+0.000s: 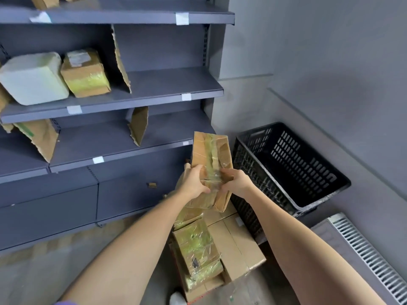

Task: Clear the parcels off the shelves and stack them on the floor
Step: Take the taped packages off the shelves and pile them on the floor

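Head camera: a person's left hand (193, 182) and right hand (236, 183) both gripped a taped brown parcel (211, 155), fingers curled round its sides, holding it just above the stack of parcels (211, 249) on the floor. Left of the stack stood grey shelves (154, 84), still bearing a white parcel (33, 78); right of it, a black crate (286, 164).

Stockroom: grey shelving (141, 86) holding taped parcels (86, 73)

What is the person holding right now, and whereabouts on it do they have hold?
A taped cardboard parcel, gripped by both hands around its lower half: the left hand on its left edge, the right hand on its right edge, above the stack of parcels.
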The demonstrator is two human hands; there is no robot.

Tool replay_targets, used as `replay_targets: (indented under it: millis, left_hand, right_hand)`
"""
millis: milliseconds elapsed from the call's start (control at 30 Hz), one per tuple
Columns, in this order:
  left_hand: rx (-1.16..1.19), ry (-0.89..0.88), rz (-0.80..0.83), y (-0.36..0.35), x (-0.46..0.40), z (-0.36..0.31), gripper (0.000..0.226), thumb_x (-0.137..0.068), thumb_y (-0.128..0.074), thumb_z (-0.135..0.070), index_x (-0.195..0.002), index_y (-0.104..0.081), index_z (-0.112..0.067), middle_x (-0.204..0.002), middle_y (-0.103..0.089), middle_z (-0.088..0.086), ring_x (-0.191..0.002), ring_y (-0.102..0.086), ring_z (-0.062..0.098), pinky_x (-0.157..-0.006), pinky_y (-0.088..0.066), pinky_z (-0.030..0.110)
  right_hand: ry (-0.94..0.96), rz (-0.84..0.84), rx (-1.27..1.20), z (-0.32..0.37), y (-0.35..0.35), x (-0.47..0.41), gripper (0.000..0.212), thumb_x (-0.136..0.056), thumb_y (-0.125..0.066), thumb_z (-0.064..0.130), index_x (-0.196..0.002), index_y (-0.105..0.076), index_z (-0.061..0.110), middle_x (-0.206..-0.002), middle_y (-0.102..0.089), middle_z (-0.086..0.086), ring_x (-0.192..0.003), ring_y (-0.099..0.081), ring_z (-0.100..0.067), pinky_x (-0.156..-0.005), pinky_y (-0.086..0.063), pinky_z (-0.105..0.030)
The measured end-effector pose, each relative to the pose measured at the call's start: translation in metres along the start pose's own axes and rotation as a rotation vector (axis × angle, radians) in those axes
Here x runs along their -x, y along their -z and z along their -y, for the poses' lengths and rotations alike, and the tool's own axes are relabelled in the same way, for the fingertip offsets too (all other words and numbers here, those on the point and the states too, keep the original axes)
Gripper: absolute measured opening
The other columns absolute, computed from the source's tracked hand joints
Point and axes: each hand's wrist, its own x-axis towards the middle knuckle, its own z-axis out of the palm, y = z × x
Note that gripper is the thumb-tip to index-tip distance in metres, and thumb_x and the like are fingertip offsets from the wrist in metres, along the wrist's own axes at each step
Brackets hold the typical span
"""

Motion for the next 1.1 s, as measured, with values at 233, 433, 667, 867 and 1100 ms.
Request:
replay_targets:
  millis: [233,433,667,867,1100]
  left_hand:
    - [0.021,0.055,0.012,-0.045,-0.062,-0.004,0.091,-0.066,-0.090,-0.036,-0.142,-0.041,-0.025,-0.132,-0.035,0.006,-0.110,-0.055,0.029,-0.083,-0.054,0.043]
    - [-0.008,0.144,0.034,-0.097,-0.101,-0.017,0.075,-0.064,-0.091,-0.031,-0.121,-0.041,-0.027,-0.120,-0.030,0.005,-0.103,-0.053,0.028,-0.069,-0.050,0.039]
    - [0.045,0.421,-0.035,-0.210,-0.132,-0.016,0.067,-0.069,-0.084,-0.022,-0.117,-0.038,-0.028,-0.121,-0.028,0.005,-0.096,-0.056,0.025,-0.059,-0.048,0.030]
    - [0.034,0.491,-0.042,-0.305,-0.158,0.013,0.073,-0.070,-0.085,-0.021,-0.126,-0.040,-0.026,-0.120,-0.030,0.003,-0.094,-0.057,0.020,-0.069,-0.055,0.030]
    - [0.116,0.525,-0.089,-0.388,-0.187,0.068,0.077,-0.070,-0.084,-0.022,-0.132,-0.039,-0.025,-0.125,-0.030,0.004,-0.108,-0.054,0.023,-0.088,-0.052,0.032]
  right_hand:
    - [-0.039,0.020,0.135,-0.027,0.018,-0.069,0.088,-0.065,-0.083,0.007,-0.144,-0.052,0.030,-0.131,-0.061,0.000,-0.124,-0.054,-0.021,-0.088,-0.043,-0.025]
    - [-0.048,0.113,0.210,-0.065,0.032,-0.119,0.087,-0.069,-0.082,0.006,-0.146,-0.049,0.028,-0.134,-0.059,-0.005,-0.124,-0.053,-0.024,-0.088,-0.041,-0.022]
    - [0.004,0.287,0.324,-0.148,0.024,-0.197,0.081,-0.073,-0.070,-0.001,-0.144,-0.050,0.032,-0.134,-0.061,-0.003,-0.121,-0.057,-0.024,-0.098,-0.047,-0.026]
    - [-0.011,0.322,0.358,-0.235,-0.015,-0.248,0.073,-0.079,-0.064,0.001,-0.142,-0.051,0.034,-0.135,-0.060,0.002,-0.119,-0.059,-0.021,-0.100,-0.049,-0.027]
    - [0.031,0.239,0.347,-0.291,-0.074,-0.295,0.057,-0.089,-0.050,0.006,-0.135,-0.054,0.039,-0.142,-0.049,0.000,-0.120,-0.056,-0.031,-0.106,-0.045,-0.038]
